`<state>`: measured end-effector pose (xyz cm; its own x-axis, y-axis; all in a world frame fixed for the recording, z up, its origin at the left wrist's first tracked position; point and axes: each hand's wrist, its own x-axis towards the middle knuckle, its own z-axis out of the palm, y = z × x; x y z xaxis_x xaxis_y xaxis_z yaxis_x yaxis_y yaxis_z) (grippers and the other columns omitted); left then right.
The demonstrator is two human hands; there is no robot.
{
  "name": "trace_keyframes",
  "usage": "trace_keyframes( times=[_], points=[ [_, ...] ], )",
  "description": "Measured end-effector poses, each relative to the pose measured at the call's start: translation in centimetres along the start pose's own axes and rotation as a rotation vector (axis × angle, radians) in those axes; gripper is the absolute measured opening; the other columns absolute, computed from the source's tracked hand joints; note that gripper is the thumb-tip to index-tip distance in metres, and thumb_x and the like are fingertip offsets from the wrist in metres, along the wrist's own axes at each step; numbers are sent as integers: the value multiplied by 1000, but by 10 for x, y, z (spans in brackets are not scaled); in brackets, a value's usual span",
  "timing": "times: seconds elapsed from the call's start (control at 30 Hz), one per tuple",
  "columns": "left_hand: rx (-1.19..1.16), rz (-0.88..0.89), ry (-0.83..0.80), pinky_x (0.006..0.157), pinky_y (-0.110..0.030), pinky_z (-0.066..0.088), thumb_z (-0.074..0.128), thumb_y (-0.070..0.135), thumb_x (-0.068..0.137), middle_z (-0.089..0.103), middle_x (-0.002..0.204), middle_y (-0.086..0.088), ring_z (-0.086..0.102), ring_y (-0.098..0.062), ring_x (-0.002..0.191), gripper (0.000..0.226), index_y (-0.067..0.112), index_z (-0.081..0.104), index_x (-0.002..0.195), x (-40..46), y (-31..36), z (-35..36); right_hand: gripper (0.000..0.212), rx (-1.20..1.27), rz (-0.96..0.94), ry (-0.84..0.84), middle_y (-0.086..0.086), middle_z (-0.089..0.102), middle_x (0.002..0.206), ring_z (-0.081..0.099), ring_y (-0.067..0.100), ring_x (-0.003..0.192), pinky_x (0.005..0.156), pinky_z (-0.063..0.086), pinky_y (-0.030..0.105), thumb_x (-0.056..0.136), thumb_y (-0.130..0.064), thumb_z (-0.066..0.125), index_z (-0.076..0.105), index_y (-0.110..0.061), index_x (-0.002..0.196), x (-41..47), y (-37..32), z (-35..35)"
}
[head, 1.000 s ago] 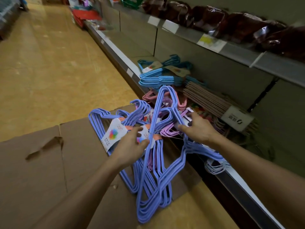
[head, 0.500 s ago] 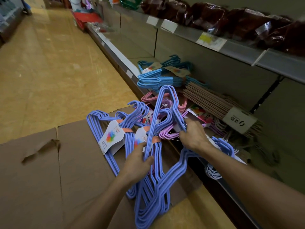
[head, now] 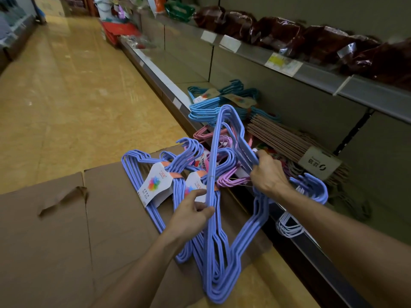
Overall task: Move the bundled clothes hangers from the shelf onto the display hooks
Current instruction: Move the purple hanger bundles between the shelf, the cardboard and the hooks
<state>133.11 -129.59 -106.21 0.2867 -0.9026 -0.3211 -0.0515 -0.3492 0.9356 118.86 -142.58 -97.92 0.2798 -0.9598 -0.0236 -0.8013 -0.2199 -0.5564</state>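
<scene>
In the head view, the left hand (head: 193, 215) sits just below the centre of the frame, thumb and fingers pinching the long straight edge of a purple hanger bundle (head: 219, 252). The right hand (head: 268, 174), right of centre, grips the same bundle along its upper slanted side. The bundle stands tilted on end between the hands, its lower corner reaching toward the bottom of the frame, over a flattened cardboard box (head: 66, 241) that fills the lower left. More purple hangers with a white paper label (head: 155, 184) lie flat on the cardboard, left of the held bundle. Behind them, on the low shelf (head: 169, 83) running up the middle of the frame, lie pink hangers (head: 203, 134), blue hangers (head: 206, 110) and a stack of brown hangers (head: 280, 138). Dark red packages (head: 278, 33) line the upper shelf at top right. Yellow floor (head: 66, 96) fills the upper left.
</scene>
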Motion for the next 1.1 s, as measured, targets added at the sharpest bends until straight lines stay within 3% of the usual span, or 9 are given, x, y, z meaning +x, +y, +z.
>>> trace_keyframes(
  times=[0.27, 0.43, 0.53, 0.6, 0.7, 0.8, 0.93, 1.03, 1.1],
  points=[
    [-94, 32, 69, 90, -52, 54, 69, 27, 91, 65, 95, -1, 65, -20, 81, 57, 22, 43, 142, -1, 8, 5, 29, -18, 38, 64, 17, 54, 104, 53, 39, 90, 76, 46, 41, 94, -8, 43, 53, -10, 120, -1, -3, -12],
    [-104, 18, 150, 81, -44, 55, 75, 37, 85, 59, 78, 1, 62, -19, 73, 75, 17, 36, 145, 1, 9, 5, 27, 62, -9, 56, 18, 60, 98, 57, 39, 82, 67, 46, 38, 90, -7, 41, 53, -17, 112, -6, -7, -17],
    [-122, -40, 195, 79, -41, 56, 83, 59, 64, 65, 114, -14, 67, -28, 90, 110, 24, 25, 151, -1, 14, -1, 25, 110, -45, 39, 17, 62, 99, 65, 42, 85, 78, 56, 51, 85, -15, 39, 52, -28, 102, -8, -14, -16],
    [-147, -54, 183, 62, -35, 54, 85, 61, 60, 60, 131, -19, 68, -27, 86, 117, 26, 22, 152, -9, 14, -6, 19, 102, -72, 26, 16, 62, 98, 66, 42, 85, 78, 56, 54, 88, -17, 40, 51, -28, 97, -10, -16, -15],
    [-212, -126, 165, 58, -32, 52, 80, 55, 71, 57, 128, -7, 65, -18, 87, 104, 21, 23, 151, -22, 12, -9, 17, 79, -127, 36, 18, 64, 98, 65, 40, 87, 78, 55, 51, 95, -12, 42, 54, -22, 103, -13, -24, -13],
    [-170, -179, 117, 50, -29, 49, 70, 47, 86, 58, 99, -3, 60, -17, 71, 67, 15, 39, 137, -33, 10, -10, 19, 13, -208, 9, 19, 65, 97, 61, 40, 92, 73, 49, 41, 95, -7, 44, 56, -16, 108, -18, -30, -6],
    [-97, -215, 80, 64, -38, 62, 58, 39, 97, 66, 102, -23, 65, -30, 71, 37, 9, 51, 117, -34, -2, 1, 20, -136, -301, -103, 23, 62, 108, 54, 42, 105, 67, 27, 35, 92, -4, 49, 54, -13, 110, -25, -34, 9],
    [-203, -282, 38, 76, -47, 61, 53, 31, 101, 72, 100, -26, 71, -36, 74, 35, -2, 58, 113, -28, -20, 15, 28, -245, -358, -194, 22, 62, 106, 58, 42, 101, 67, 33, 35, 90, -9, 56, 52, -18, 117, -27, -36, 17],
    [-284, -343, 26, 75, -45, 61, 50, 28, 103, 72, 102, -25, 71, -37, 79, 36, -5, 60, 111, -24, -32, 24, 29, -303, -387, -225, 19, 60, 98, 59, 41, 94, 69, 42, 40, 90, -11, 56, 48, -23, 116, -26, -34, 26]
  ],
)
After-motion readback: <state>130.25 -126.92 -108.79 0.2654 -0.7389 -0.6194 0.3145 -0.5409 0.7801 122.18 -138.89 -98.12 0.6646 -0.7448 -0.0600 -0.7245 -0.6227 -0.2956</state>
